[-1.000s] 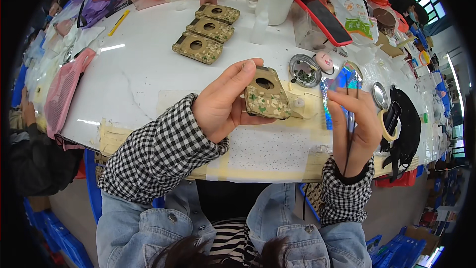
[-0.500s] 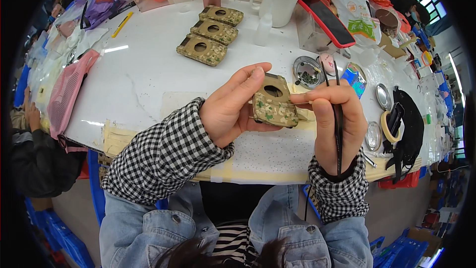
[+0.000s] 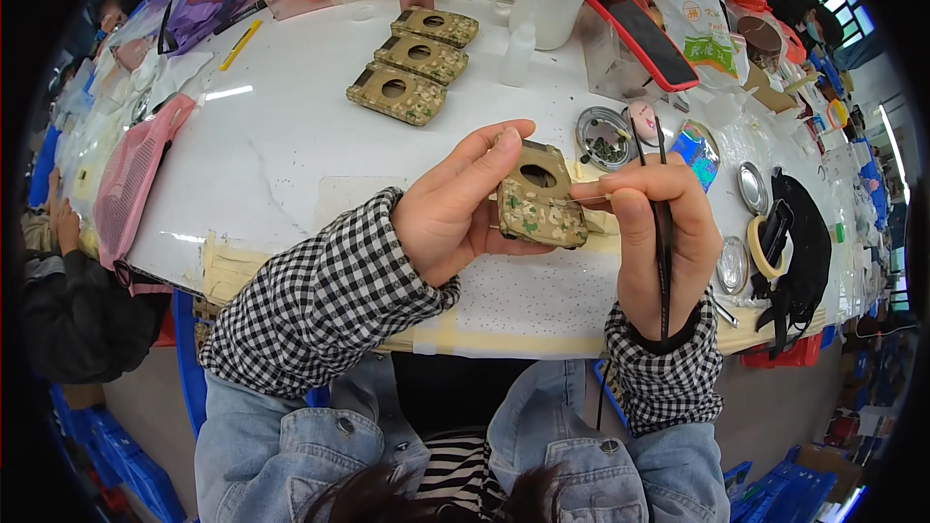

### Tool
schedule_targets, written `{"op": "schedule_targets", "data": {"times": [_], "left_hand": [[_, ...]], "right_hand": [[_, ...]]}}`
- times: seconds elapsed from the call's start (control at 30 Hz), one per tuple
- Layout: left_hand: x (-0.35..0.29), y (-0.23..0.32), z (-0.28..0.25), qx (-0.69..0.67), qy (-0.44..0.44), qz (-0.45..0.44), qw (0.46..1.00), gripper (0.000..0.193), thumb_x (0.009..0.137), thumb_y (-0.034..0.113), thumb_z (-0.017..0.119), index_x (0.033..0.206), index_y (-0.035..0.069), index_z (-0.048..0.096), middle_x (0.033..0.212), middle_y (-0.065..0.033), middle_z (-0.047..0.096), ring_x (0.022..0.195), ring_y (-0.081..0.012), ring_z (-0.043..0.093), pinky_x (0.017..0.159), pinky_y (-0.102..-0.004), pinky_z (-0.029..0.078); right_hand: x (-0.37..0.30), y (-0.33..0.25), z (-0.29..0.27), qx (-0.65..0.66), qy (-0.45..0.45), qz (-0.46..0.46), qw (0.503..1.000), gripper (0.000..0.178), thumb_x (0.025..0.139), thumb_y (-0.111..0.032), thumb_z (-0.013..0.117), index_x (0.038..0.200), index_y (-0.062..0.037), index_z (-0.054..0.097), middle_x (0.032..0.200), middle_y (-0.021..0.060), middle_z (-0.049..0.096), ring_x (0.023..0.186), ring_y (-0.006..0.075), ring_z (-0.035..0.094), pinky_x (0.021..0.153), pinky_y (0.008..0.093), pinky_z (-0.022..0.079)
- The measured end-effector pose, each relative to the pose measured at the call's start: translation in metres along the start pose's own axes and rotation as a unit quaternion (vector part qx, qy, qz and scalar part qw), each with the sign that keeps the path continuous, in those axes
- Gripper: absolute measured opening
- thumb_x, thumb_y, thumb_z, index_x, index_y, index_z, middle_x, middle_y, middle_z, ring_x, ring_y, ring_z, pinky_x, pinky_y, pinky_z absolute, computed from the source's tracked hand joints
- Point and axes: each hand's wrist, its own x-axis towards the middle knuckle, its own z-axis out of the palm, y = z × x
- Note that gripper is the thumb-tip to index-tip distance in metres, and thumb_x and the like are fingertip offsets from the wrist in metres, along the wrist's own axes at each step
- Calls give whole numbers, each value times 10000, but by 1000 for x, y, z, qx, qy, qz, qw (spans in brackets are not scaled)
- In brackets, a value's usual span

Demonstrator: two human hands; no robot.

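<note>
My left hand (image 3: 448, 196) is closed around a camouflage-painted toy tank hull (image 3: 541, 221), thumb along its side and fingers beneath. The round hole in its top faces up. My right hand (image 3: 678, 218) keeps black tweezers (image 3: 665, 266) tucked against the palm, their tips pointing away from me. Thumb and forefinger also pinch a thin pale stick (image 3: 595, 197), whose tip lies at the hull's right side; whether it touches cannot be told. Three similar tank hulls (image 3: 397, 92) stand in a row farther back on the left.
A round tin (image 3: 603, 138) with small dark green pieces is beyond my right hand. Farther back are a white mug (image 3: 552, 5), a small clear bottle (image 3: 518, 53) and a red-cased phone (image 3: 647, 39). At right lie a tape roll (image 3: 759, 244) and a black bag (image 3: 802, 242).
Both hands keep their grips. The hull and the stick's tip have shifted very slightly; the whole view has moved a little too.
</note>
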Motion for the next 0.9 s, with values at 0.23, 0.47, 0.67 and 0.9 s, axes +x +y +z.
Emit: {"op": "schedule_targets", "data": {"times": [0.23, 0.47, 0.67, 0.9], "left_hand": [[-1, 1, 1, 4, 7, -2, 1000, 520, 969, 450, 335, 1370, 125, 280, 1238, -114, 503, 1045, -199, 577, 820, -375, 531], [-1, 1, -2, -2, 16, 4, 1000, 508, 974, 433, 323, 1372, 122, 275, 1270, -118, 489, 1080, -220, 569, 836, -381, 531], [3, -2, -7, -12, 16, 20, 1000, 478, 978, 438, 303, 1330, 117, 334, 1283, -117, 487, 1107, -215, 556, 858, -366, 529], [6, -1, -8, -4, -9, 22, 1000, 503, 982, 441, 279, 1293, 62, 390, 1290, -131, 485, 1111, -191, 548, 906, -361, 509]], "right_hand": [[0, -2, -1, 2, -8, 5, 1000, 19, 866, -25, 587, 882, -19, 595, 752, 40, 594, 626, 103, 461, 570, 223, 373], [-4, -9, -10, 78, 79, 100, 989, 33, 893, -11, 546, 894, 22, 549, 777, 72, 587, 687, 127, 550, 625, 248, 442], [-12, 17, -26, -260, 16, -25, 965, 102, 763, 16, 666, 825, -1, 586, 737, 104, 568, 663, 232, 570, 622, 312, 457], [-16, 32, -27, -304, -58, -46, 950, 170, 746, -52, 686, 895, -25, 610, 804, 115, 581, 754, 284, 576, 665, 337, 464]]}}
